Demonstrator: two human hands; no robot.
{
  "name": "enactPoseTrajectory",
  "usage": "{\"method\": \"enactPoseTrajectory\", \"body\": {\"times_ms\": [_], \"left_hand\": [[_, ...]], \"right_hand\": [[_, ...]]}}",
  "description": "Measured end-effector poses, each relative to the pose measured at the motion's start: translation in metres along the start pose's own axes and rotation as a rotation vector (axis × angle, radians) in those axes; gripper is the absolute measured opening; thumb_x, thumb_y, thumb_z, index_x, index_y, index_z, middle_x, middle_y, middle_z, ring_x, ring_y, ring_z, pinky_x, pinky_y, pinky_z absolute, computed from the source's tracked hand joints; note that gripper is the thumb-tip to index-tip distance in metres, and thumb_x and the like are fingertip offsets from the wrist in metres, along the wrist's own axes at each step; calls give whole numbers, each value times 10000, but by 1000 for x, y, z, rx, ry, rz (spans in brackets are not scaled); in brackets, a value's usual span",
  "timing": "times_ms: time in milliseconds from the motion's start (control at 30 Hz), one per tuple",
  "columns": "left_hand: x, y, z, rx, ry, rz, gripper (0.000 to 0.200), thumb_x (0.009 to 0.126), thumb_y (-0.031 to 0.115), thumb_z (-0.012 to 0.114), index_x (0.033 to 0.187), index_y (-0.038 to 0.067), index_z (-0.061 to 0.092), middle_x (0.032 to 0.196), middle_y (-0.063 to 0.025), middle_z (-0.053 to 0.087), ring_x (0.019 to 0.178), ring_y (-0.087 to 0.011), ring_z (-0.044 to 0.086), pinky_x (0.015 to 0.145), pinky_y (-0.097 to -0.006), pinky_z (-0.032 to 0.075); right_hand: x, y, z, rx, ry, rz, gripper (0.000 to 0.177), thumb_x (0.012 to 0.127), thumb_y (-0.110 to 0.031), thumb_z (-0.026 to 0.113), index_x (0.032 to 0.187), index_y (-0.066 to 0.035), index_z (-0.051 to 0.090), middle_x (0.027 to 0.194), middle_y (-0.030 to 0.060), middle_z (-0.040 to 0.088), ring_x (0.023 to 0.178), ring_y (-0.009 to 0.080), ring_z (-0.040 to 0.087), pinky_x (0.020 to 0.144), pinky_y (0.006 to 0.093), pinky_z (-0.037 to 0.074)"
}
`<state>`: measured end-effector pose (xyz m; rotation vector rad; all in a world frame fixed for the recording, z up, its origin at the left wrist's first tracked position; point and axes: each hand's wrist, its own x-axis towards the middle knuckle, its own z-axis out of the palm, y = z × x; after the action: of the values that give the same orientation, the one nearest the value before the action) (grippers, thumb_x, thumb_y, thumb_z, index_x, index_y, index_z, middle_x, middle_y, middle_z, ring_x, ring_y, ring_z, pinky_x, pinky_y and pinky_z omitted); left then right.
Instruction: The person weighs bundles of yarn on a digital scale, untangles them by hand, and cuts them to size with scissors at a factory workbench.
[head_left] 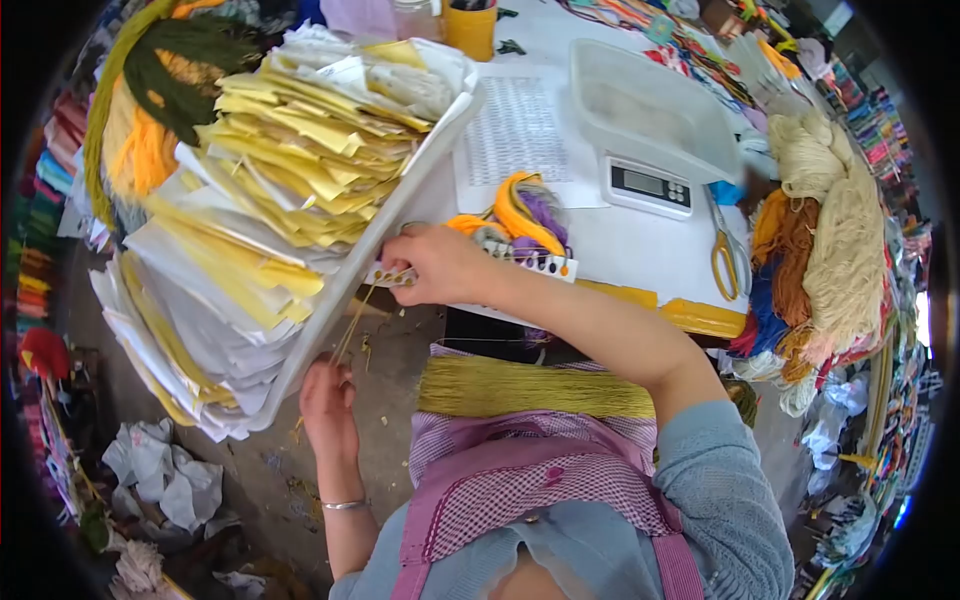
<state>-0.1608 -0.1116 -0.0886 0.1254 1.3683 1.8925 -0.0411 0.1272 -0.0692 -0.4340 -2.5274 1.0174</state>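
Observation:
My right hand [435,265] is closed at the left end of a white card strip with a row of holes [545,263], at the table's front edge. Thin yellow-olive thread strands [352,325] run from that end down to my left hand [330,400], whose fingers are closed around them beside the white bin. Beyond the strip lie an orange thread skein [525,210] and a purple one [545,218]. Across my lap stretches a flat bundle of olive threads [535,388]. My right fingertips are partly hidden.
A tilted white bin [345,235] packed with yellow and white papers fills the left. On the table are a printed sheet [515,130], a scale [648,186], a clear plastic tub [650,110] and scissors [724,255]. Cream yarn [850,240] hangs at right.

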Motion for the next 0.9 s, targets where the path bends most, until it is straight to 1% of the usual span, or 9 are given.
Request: {"method": "enactPoseTrajectory", "body": {"times_ms": [67,233,400,467,600,667,733,800,900], "left_hand": [[2,4,-2,-418,51,-78,89,879,104,550,918,39,595,844,-20,588,698,-139,464,546,-233,329],[16,-7,-93,-793,-152,-185,175,888,116,535,724,110,475,648,37,444,597,-98,421,459,-234,275],[35,-6,-183,-760,76,-242,276,950,177,449,682,119,419,576,38,376,513,-78,364,419,-240,237],[40,-7,-187,-667,-227,-126,255,945,171,464,704,97,424,577,30,359,514,-78,348,421,-238,238],[30,11,-167,-435,-386,-164,306,972,211,484,697,90,429,569,42,362,476,-76,309,407,-240,208],[23,15,-166,-564,27,-31,299,981,236,484,734,69,470,587,31,366,429,-78,258,399,-244,204],[30,13,-173,-613,150,28,266,983,235,487,795,53,531,605,25,371,393,-79,217,393,-245,202],[44,7,-189,-461,-436,117,230,987,234,493,873,50,572,585,36,357,389,-72,224,393,-236,206],[28,11,-165,-31,-157,-150,235,1005,261,481,924,60,572,547,40,314,400,-58,239,392,-227,206]], "right_hand": [[-2,3,1,-61,23,-16,308,668,-225,719,932,-85,644,857,105,638,805,271,655,702,377,536],[-2,16,-4,-205,141,81,319,659,-218,709,939,-84,636,863,117,624,766,306,652,665,409,531],[3,7,3,-139,157,60,306,662,-205,711,931,-69,656,866,131,621,769,322,647,678,416,531],[2,3,5,-166,160,55,302,664,-201,712,928,-64,663,863,135,619,775,323,646,684,416,531],[-1,2,6,-154,196,66,278,680,-195,712,920,-61,672,851,140,606,783,325,637,694,418,531],[-3,2,7,-168,202,56,264,687,-196,710,911,-62,675,848,141,602,785,326,633,697,418,531],[-3,1,8,-200,209,31,253,700,-200,704,914,-66,685,854,145,599,779,327,630,697,420,531],[-4,0,9,-202,207,36,250,706,-207,704,914,-68,691,858,146,599,784,327,631,696,420,531],[-6,-1,4,-216,198,39,245,719,-216,707,915,-69,698,873,146,599,792,326,632,693,418,531]]}}
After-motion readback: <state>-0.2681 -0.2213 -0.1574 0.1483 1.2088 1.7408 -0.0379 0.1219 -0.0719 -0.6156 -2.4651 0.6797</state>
